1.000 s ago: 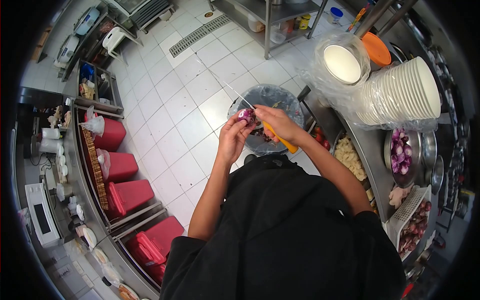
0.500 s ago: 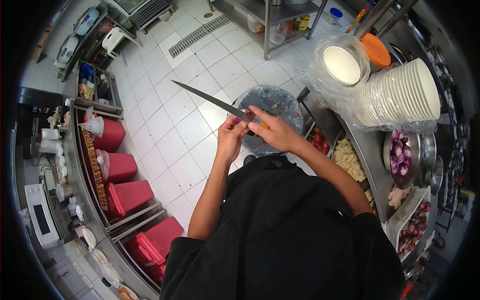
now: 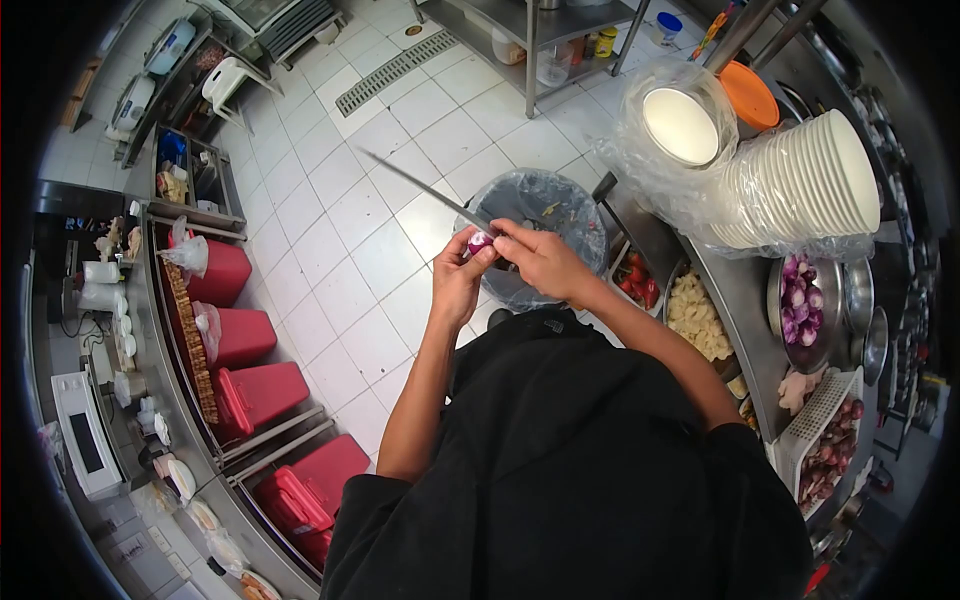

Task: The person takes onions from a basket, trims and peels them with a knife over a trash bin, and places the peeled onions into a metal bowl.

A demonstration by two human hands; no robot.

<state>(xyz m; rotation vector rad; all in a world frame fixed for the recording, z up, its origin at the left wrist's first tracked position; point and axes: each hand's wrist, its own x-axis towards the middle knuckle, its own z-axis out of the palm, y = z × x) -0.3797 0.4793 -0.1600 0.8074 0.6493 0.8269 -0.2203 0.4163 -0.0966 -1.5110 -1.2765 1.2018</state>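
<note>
A small purple onion (image 3: 481,242) is pinched in the fingers of my left hand (image 3: 458,280). My right hand (image 3: 543,262) is closed round the handle of a long knife (image 3: 425,189), whose blade points away to the upper left. The blade's near end lies right beside the onion; whether it touches cannot be made out. Both hands are over the near left part of a bin lined with a grey plastic bag (image 3: 580,205), which has some scraps inside. My right fingers hide the knife's handle.
On the right counter, a metal bowl (image 3: 776,300) holds peeled purple onions, beside a white basket (image 3: 790,450) of unpeeled ones. Stacked white tubs (image 3: 800,185) in plastic stand behind. Peeled pale pieces (image 3: 697,318) and red peppers (image 3: 636,280) sit lower. Red containers (image 3: 262,395) line the left.
The knife's near end has shifted and the blade has turned more edge-on. The onion now shows more of its pale, purple surface between my hands. My right fingers have curled in closer.
</note>
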